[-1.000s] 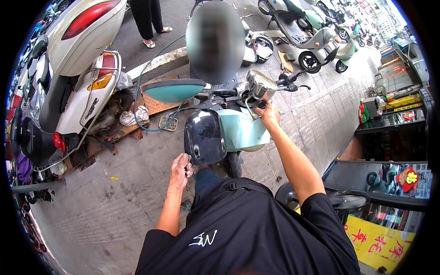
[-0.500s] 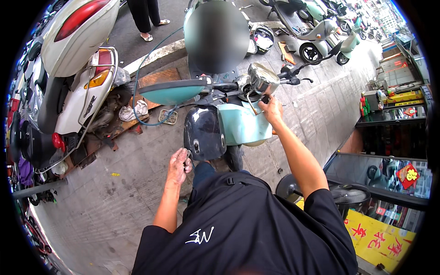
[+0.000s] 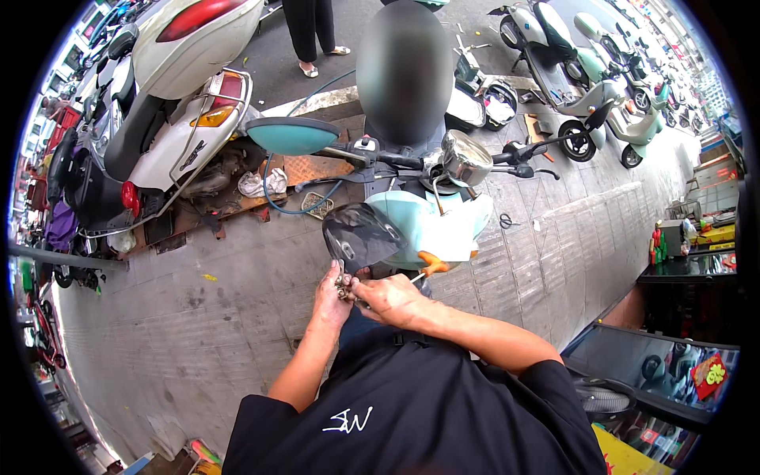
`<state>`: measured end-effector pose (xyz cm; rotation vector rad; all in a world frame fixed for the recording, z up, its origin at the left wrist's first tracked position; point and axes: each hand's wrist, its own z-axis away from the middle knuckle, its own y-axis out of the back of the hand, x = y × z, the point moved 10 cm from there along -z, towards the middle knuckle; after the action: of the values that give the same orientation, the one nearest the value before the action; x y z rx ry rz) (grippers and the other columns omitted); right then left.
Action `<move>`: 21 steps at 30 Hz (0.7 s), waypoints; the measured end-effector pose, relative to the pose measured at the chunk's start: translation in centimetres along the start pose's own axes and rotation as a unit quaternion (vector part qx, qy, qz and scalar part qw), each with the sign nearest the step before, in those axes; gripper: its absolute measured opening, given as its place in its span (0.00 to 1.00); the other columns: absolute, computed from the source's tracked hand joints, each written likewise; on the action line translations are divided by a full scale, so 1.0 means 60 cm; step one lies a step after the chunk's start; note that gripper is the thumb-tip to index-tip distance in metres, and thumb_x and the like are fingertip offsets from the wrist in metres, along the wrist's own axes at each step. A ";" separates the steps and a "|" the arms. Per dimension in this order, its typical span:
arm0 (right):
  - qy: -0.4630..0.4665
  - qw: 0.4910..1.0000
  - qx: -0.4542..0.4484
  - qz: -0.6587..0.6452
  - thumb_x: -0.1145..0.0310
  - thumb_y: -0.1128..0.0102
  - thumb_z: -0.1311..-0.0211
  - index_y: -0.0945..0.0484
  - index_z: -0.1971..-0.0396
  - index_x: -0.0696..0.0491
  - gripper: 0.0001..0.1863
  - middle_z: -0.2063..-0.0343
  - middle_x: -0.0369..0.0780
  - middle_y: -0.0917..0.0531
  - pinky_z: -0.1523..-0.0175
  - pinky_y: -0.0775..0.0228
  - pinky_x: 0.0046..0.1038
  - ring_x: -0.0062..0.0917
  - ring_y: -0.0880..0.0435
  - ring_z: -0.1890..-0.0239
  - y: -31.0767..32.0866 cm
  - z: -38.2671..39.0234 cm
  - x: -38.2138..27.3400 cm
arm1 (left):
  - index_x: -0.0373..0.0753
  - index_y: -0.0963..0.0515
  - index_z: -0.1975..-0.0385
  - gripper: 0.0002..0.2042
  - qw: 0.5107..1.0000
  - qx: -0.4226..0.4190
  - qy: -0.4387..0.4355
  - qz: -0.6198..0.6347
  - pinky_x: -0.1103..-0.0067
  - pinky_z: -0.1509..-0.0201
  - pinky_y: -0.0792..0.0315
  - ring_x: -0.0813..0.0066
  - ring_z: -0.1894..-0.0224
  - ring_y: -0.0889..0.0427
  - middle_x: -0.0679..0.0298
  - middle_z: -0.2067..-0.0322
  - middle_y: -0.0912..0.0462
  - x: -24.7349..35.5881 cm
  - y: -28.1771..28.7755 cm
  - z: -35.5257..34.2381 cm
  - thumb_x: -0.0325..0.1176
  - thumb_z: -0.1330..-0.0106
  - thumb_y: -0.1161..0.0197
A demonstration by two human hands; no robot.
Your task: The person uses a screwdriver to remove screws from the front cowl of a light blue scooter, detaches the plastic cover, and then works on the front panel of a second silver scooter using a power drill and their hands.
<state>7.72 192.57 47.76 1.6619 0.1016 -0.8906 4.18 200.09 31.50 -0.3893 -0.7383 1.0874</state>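
My left hand (image 3: 331, 299) is closed, palm side up, around small metal pieces (image 3: 343, 290) that look like screws or nuts. Against it, the fingertips of my right hand (image 3: 393, 301) meet those pieces. From the far side of my right hand juts an orange-handled tool (image 3: 433, 264) with a thin metal shaft; its tip is hidden by the hand. Just beyond both hands are a glossy black panel (image 3: 362, 236) and the pale turquoise front cover (image 3: 431, 226) of a scooter. Above them sit the chrome headlight (image 3: 467, 158) and handlebar (image 3: 392, 161).
A turquoise mirror (image 3: 293, 136) extends from the scooter's left side. Beyond it lie a blue hose (image 3: 281, 210), a small basket (image 3: 318, 204) and a white cloth (image 3: 262, 183). Another white scooter (image 3: 178, 150) stands at left. Black-handled scissors (image 3: 507, 222) lie on the paving. A person's legs (image 3: 310, 36) are farther off.
My right hand has come down from the headlight to my left hand, and the orange-handled tool now shows beside it. The whole view has shifted.
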 end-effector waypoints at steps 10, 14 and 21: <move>0.110 0.993 -0.030 -0.004 0.63 0.41 0.47 0.26 0.61 0.54 0.14 0.69 0.43 0.20 0.67 0.25 0.36 0.38 0.18 0.67 0.007 0.073 -0.026 | 0.45 0.30 0.75 0.12 0.990 -0.040 -0.075 0.113 0.79 0.74 0.30 0.79 0.82 0.31 0.72 0.84 0.32 -0.076 -0.050 0.076 0.44 0.31 0.47; 0.024 0.990 0.110 -0.090 0.64 0.41 0.41 0.23 0.61 0.54 0.12 0.71 0.46 0.20 0.64 0.27 0.33 0.40 0.19 0.68 0.169 0.065 0.071 | 0.47 0.31 0.74 0.11 0.988 -0.079 -0.075 0.113 0.87 0.89 0.46 0.87 0.90 0.40 0.75 0.86 0.34 -0.107 -0.021 0.102 0.43 0.31 0.47; -0.283 0.943 0.150 0.088 0.35 0.40 0.50 0.26 0.50 0.60 0.42 0.60 0.55 0.19 0.48 0.30 0.36 0.43 0.20 0.53 0.443 0.040 0.335 | 0.44 0.30 0.73 0.10 0.987 -0.095 -0.128 -0.026 0.90 0.86 0.47 0.88 0.88 0.41 0.72 0.85 0.36 -0.083 -0.021 0.156 0.41 0.34 0.41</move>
<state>34.25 174.51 57.06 1.5934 -0.5937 -1.2554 -2.94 194.49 37.11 -0.3928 -1.0804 1.0320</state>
